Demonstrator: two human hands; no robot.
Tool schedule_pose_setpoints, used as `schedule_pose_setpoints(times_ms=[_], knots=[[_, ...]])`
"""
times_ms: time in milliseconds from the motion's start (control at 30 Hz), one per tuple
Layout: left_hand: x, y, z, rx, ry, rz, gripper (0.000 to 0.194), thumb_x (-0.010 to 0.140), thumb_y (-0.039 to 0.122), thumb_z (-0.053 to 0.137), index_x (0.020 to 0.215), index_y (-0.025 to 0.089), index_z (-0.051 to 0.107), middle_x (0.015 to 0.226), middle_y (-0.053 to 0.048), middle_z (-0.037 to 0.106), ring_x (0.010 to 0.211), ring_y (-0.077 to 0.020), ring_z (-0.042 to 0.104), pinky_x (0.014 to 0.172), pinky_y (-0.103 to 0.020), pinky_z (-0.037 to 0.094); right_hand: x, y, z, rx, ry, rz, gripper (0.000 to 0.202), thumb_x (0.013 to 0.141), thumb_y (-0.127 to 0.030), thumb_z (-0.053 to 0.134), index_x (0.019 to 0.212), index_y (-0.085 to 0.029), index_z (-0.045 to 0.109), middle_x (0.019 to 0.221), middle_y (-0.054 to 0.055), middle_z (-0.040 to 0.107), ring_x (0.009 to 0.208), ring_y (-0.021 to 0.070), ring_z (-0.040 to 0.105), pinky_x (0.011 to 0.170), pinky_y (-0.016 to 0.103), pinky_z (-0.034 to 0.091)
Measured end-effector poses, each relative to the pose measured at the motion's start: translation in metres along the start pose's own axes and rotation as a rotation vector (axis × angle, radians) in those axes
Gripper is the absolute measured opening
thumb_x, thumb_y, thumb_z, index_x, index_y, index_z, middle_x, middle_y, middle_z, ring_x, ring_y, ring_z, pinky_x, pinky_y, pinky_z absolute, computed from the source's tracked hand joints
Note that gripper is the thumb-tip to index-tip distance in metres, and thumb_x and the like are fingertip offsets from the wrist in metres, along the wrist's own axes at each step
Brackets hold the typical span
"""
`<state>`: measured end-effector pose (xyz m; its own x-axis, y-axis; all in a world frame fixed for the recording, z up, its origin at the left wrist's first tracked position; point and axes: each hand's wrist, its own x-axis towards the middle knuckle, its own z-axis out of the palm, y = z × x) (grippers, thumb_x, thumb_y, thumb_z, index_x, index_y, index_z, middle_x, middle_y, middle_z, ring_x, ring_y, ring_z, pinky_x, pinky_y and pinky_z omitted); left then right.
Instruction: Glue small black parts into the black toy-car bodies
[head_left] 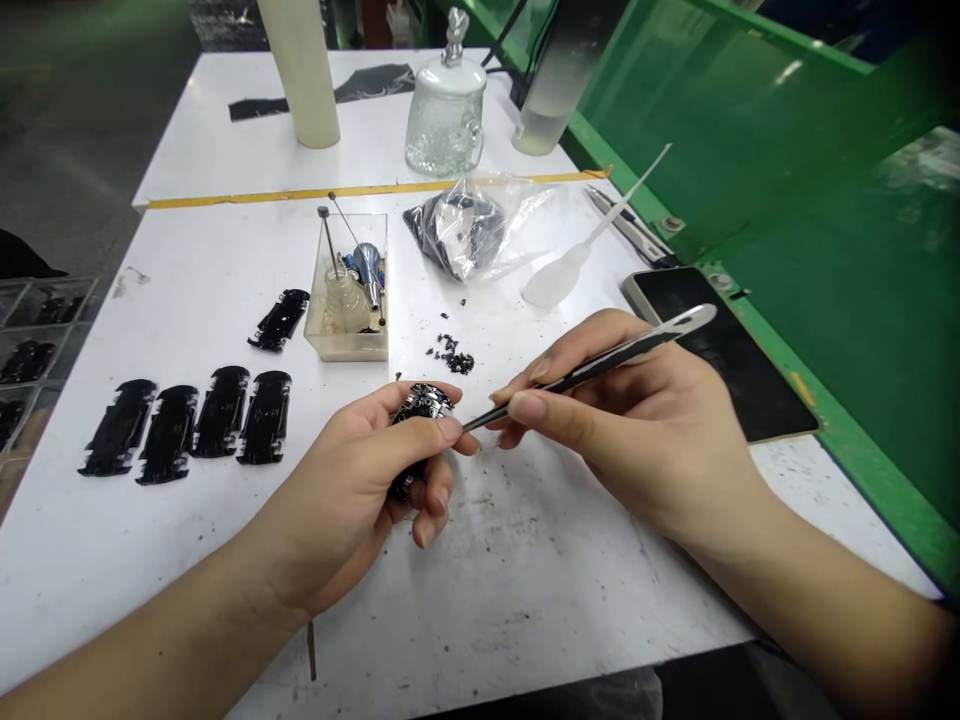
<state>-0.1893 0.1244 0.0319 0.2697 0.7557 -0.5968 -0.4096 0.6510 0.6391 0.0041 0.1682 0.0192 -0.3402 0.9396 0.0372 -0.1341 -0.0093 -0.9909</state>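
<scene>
My left hand [375, 460] is closed round a glossy black part [424, 402], its thumb lying across the top. Between thumb and fingers, my right hand [637, 430] holds dark tweezers [600, 366], pointing left. Their tips reach the left thumb's end, beside the black part; whether they grip anything is too small to tell. Several small black pieces [457, 360] lie in a loose pile just beyond the hands. On the left of the white table, several flat black car-shaped plates [174, 430] lie in a row, with another plate [278, 320] behind them.
Beyond the hands are a clear box [349, 347] with a small bottle and tools, a plastic bag [469, 230], a pipette [559, 275] and a glass jar [446, 120]. A phone [731, 350] lies right, by the green partition [750, 170]. A compartment tray [34, 345] stands left.
</scene>
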Motion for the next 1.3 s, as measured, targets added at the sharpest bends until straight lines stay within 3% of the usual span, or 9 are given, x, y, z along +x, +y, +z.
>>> schedule_pose_setpoints(times_ms=[100, 200, 333, 567, 933, 1067, 1200, 1300], knots=[[-0.002, -0.001, -0.001, 0.005, 0.032, 0.029, 0.011, 0.093, 0.018, 0.068, 0.103, 0.015, 0.065, 0.079, -0.001, 0.071, 0.046, -0.0057, 0.053, 0.04, -0.015, 0.044, 0.0, -0.001, -0.002, -0.081, 0.056, -0.07, 0.028, 0.077, -0.025, 0.091, 0.083, -0.02, 0.064, 0.078, 0.0, 0.075, 0.065, 0.0158, 0.075, 0.062, 0.023, 0.066], [-0.005, -0.004, 0.0, 0.008, 0.113, 0.077, 0.018, 0.092, 0.022, 0.071, 0.109, 0.017, 0.068, 0.085, -0.002, 0.073, 0.049, -0.0063, 0.054, 0.043, -0.016, 0.047, -0.001, 0.001, -0.008, -0.261, 0.231, -0.144, 0.026, 0.078, -0.025, 0.09, 0.087, -0.022, 0.066, 0.083, 0.0, 0.075, 0.072, 0.0149, 0.076, 0.068, 0.023, 0.065], [-0.009, -0.007, 0.001, 0.011, 0.231, 0.11, 0.013, 0.091, 0.022, 0.071, 0.102, 0.016, 0.07, 0.08, -0.003, 0.072, 0.048, -0.007, 0.052, 0.042, -0.017, 0.046, 0.002, 0.008, -0.017, -0.459, 0.398, -0.122, 0.023, 0.08, -0.032, 0.089, 0.086, -0.022, 0.069, 0.085, 0.001, 0.075, 0.073, 0.017, 0.076, 0.064, 0.026, 0.061], [-0.008, -0.006, -0.001, 0.04, 0.191, 0.07, 0.015, 0.092, 0.027, 0.071, 0.103, 0.016, 0.07, 0.085, -0.004, 0.076, 0.046, -0.0071, 0.053, 0.04, -0.017, 0.045, 0.025, 0.018, -0.021, -0.427, 0.529, -0.074, 0.025, 0.079, -0.031, 0.087, 0.087, -0.021, 0.065, 0.082, 0.002, 0.075, 0.074, 0.0218, 0.076, 0.064, 0.034, 0.059], [-0.01, -0.007, -0.001, 0.055, 0.147, 0.048, 0.018, 0.095, 0.031, 0.068, 0.103, 0.016, 0.07, 0.069, -0.002, 0.07, 0.045, -0.0075, 0.052, 0.042, -0.016, 0.044, 0.03, 0.02, -0.023, -0.47, 0.496, -0.083, 0.025, 0.08, -0.035, 0.086, 0.082, -0.024, 0.065, 0.078, 0.004, 0.074, 0.074, 0.0239, 0.075, 0.07, 0.038, 0.06], [-0.007, -0.006, -0.002, 0.052, 0.138, 0.051, 0.016, 0.095, 0.031, 0.068, 0.103, 0.017, 0.07, 0.069, -0.001, 0.071, 0.046, -0.0076, 0.054, 0.043, -0.016, 0.045, 0.028, 0.017, -0.019, -0.254, 0.466, 0.006, 0.027, 0.079, -0.03, 0.087, 0.082, -0.021, 0.062, 0.074, 0.003, 0.074, 0.071, 0.0216, 0.076, 0.067, 0.032, 0.064], [-0.004, -0.005, 0.001, -0.028, 0.157, 0.097, 0.014, 0.095, 0.026, 0.07, 0.105, 0.017, 0.067, 0.088, -0.004, 0.077, 0.05, -0.0067, 0.056, 0.046, -0.016, 0.047, 0.019, 0.011, -0.012, 0.058, 0.293, 0.14, 0.027, 0.076, -0.028, 0.09, 0.081, -0.016, 0.066, 0.075, 0.002, 0.073, 0.072, 0.0179, 0.077, 0.069, 0.026, 0.067], [-0.002, -0.004, 0.003, -0.085, 0.146, 0.12, 0.013, 0.095, 0.022, 0.07, 0.107, 0.016, 0.065, 0.098, -0.006, 0.078, 0.054, -0.0069, 0.059, 0.048, -0.017, 0.05, 0.012, 0.007, -0.007, 0.145, 0.182, 0.21, 0.026, 0.077, -0.029, 0.091, 0.081, -0.014, 0.069, 0.076, 0.003, 0.074, 0.071, 0.0148, 0.076, 0.066, 0.02, 0.065]])
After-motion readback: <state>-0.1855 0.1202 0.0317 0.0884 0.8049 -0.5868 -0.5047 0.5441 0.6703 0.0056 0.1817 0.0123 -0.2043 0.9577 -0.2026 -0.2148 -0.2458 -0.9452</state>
